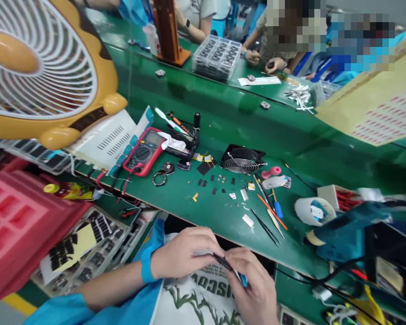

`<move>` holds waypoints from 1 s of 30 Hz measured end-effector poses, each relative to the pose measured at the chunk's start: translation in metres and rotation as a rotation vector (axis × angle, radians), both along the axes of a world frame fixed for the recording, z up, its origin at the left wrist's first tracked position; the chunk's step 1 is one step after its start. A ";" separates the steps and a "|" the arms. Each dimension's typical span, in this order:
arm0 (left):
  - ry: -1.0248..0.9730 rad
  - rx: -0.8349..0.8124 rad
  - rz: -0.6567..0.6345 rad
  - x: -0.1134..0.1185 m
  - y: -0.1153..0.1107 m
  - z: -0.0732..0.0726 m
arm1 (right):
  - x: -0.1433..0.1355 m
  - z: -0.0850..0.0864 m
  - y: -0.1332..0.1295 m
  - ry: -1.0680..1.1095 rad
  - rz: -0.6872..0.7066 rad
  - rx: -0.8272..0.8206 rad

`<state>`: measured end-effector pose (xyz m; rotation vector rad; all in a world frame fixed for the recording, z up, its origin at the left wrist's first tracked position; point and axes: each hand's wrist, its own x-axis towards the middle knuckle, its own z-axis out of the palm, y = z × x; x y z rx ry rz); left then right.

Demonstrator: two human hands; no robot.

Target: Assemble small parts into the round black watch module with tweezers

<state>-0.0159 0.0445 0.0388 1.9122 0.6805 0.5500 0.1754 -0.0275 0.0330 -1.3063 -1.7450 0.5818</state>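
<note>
Close to my body, in front of the bench edge, both hands meet around a small dark flat piece (220,260). My left hand (187,253) comes from the left with fingers closed on one end of it. On the other end, the fingers of my right hand (250,282) are wrapped round. A bright blue bit (242,280) shows under the right fingers; whether it belongs to the same piece I cannot tell. Nearest on the bench lie black tweezers (265,228), a small white rectangle (247,220), an orange stick (272,212) and a blue-handled screwdriver (277,207).
A red multimeter (144,151) and a black fan (243,159) stand on the green bench (189,207) among small parts. A large yellow fan (50,67) fills the upper left. Red trays (23,230) are at left, a teal tool (341,232) at right. Co-workers sit opposite.
</note>
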 end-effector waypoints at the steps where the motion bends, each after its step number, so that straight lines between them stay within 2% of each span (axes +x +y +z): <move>1: 0.020 -0.001 -0.002 -0.001 -0.001 -0.001 | -0.002 -0.001 0.001 0.015 -0.003 -0.021; 8: 0.068 -0.046 0.083 -0.005 -0.004 -0.009 | -0.007 -0.006 0.002 0.053 -0.060 -0.134; 14: -0.004 -0.241 0.244 -0.004 -0.008 -0.018 | -0.004 -0.012 -0.003 0.204 -0.120 -0.404; 19: -0.092 -0.449 0.225 -0.004 -0.009 -0.027 | -0.007 -0.012 -0.002 0.481 -0.200 -0.628; 24: -0.137 -0.515 0.197 -0.006 -0.010 -0.031 | -0.012 -0.006 0.002 0.646 -0.244 -0.747; 27: -0.145 -0.529 0.194 -0.007 -0.010 -0.030 | -0.013 -0.004 0.003 0.692 -0.252 -0.779; 30: -0.116 -0.538 0.187 -0.005 -0.010 -0.027 | -0.012 -0.009 0.005 0.631 -0.242 -0.777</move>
